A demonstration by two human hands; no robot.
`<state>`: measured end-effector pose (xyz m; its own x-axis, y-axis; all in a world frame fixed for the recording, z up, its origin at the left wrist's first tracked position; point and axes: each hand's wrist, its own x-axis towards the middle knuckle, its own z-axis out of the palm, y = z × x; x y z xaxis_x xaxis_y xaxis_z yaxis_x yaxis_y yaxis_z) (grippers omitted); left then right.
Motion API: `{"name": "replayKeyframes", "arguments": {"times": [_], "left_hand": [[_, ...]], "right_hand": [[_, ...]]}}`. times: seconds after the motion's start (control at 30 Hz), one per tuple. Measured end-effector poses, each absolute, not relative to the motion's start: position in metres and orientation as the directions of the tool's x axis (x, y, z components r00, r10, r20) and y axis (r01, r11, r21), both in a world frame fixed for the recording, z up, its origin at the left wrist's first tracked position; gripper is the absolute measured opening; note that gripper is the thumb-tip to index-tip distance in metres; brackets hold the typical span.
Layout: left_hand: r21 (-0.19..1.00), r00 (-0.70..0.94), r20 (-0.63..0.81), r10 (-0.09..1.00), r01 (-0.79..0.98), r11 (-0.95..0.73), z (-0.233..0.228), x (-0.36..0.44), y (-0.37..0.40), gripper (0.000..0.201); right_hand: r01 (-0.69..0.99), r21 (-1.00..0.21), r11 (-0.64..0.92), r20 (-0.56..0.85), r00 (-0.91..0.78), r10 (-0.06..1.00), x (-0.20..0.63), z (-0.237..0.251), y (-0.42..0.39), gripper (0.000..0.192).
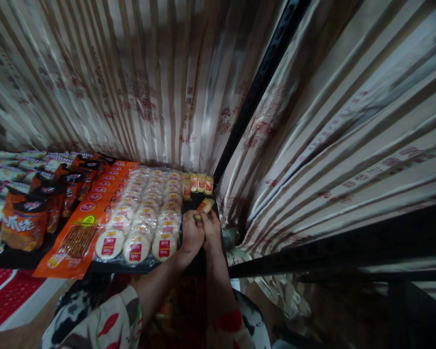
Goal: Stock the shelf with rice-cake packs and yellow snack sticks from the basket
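both hands (193, 234) on yellowish packet (206, 205)

Striped curtain (156, 72): is being lit dimly, pale sheen being caught along its folds.
Rice-cracker wrappers (137, 245): are being flecked with small glints.
Left hand (192, 235), right hand (211, 229): are being shown in muted light.
Yellow snack packet (206, 205): its print is being blurred.
Black beam (330, 247), lower right: is being swallowed by shadow.
Outer folds: are being stretched by wide-angle distortion.

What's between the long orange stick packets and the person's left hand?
Rows of round white crackers in clear wrappers lie between the orange packets and the left hand, seen in the head view.
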<state>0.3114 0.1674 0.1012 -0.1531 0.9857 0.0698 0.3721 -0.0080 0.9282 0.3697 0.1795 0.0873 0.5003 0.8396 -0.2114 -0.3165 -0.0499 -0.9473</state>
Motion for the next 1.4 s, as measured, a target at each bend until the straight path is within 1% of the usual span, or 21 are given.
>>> {"name": "replayKeyframes", "arguments": {"times": [0.07, 0.17, 0.27, 0.37, 0.43, 0.57, 0.67, 0.77, 0.87, 0.97, 1.07, 1.13, 1.23, 1.33, 1.4], "left_hand": [[0.926, -0.149, 0.063, 0.987, 0.377, -0.002, 0.101, 0.312, 0.169, 0.022], [0.937, -0.125, 0.061, 0.99, 0.349, -0.014, 0.1, 0.313, 0.173, 0.023], [0.943, -0.13, 0.049, 0.99, 0.334, -0.002, 0.098, 0.314, 0.179, 0.027], [0.946, -0.147, 0.055, 0.988, 0.324, -0.005, 0.096, 0.313, 0.185, 0.028], [0.948, -0.155, 0.052, 0.987, 0.319, 0.0, 0.095, 0.313, 0.187, 0.03], [0.942, -0.191, 0.02, 0.981, 0.332, 0.045, 0.095, 0.314, 0.19, 0.034], [0.939, -0.216, 0.053, 0.975, 0.343, 0.025, 0.098, 0.316, 0.191, 0.033], [0.936, -0.221, 0.1, 0.97, 0.351, -0.017, 0.102, 0.316, 0.192, 0.032], [0.935, -0.189, 0.114, 0.975, 0.351, -0.042, 0.104, 0.315, 0.192, 0.031], [0.931, -0.164, 0.105, 0.981, 0.363, -0.039, 0.103, 0.314, 0.189, 0.029], [0.93, -0.154, 0.087, 0.984, 0.366, -0.025, 0.102, 0.312, 0.186, 0.028], [0.942, -0.138, 0.053, 0.989, 0.336, -0.004, 0.102, 0.311, 0.186, 0.032], [0.957, -0.101, 0.006, 0.995, 0.288, 0.023, 0.106, 0.308, 0.187, 0.046], [0.946, -0.127, 0.063, 0.99, 0.322, -0.019, 0.112, 0.305, 0.188, 0.054], [0.928, -0.157, 0.098, 0.983, 0.37, -0.033, 0.115, 0.304, 0.187, 0.056]], "right_hand": [[-0.312, -0.949, -0.048, -0.216, 0.531, 0.819, 0.371, 0.081, 0.184, 0.043], [-0.26, -0.963, -0.079, -0.218, 0.569, 0.793, 0.374, 0.074, 0.192, 0.037], [-0.239, -0.969, -0.062, -0.192, 0.574, 0.796, 0.374, 0.072, 0.2, 0.033], [-0.217, -0.975, -0.041, -0.161, 0.57, 0.806, 0.375, 0.074, 0.203, 0.036], [-0.163, -0.985, -0.049, -0.137, 0.582, 0.802, 0.375, 0.076, 0.203, 0.037], [-0.058, -0.997, -0.06, -0.083, 0.65, 0.756, 0.378, 0.076, 0.201, 0.035], [-0.039, -0.999, -0.035, -0.052, 0.686, 0.725, 0.378, 0.075, 0.2, 0.036], [-0.059, -0.998, 0.003, -0.039, 0.678, 0.734, 0.375, 0.076, 0.201, 0.041], [-0.09, -0.996, 0.01, -0.051, 0.644, 0.763, 0.373, 0.077, 0.202, 0.045], [-0.103, -0.995, -0.001, -0.064, 0.614, 0.787, 0.372, 0.078, 0.203, 0.04], [-0.069, -0.997, -0.021, -0.059, 0.611, 0.79, 0.371, 0.08, 0.201, 0.036], [-0.028, -0.999, -0.033, -0.043, 0.611, 0.79, 0.372, 0.083, 0.198, 0.038], [0.074, -0.997, -0.039, 0.015, 0.616, 0.788, 0.376, 0.092, 0.195, 0.047], [0.19, -0.981, -0.025, 0.1, 0.619, 0.779, 0.382, 0.103, 0.193, 0.054], [0.212, -0.977, -0.004, 0.126, 0.595, 0.794, 0.386, 0.109, 0.193, 0.056]]}}
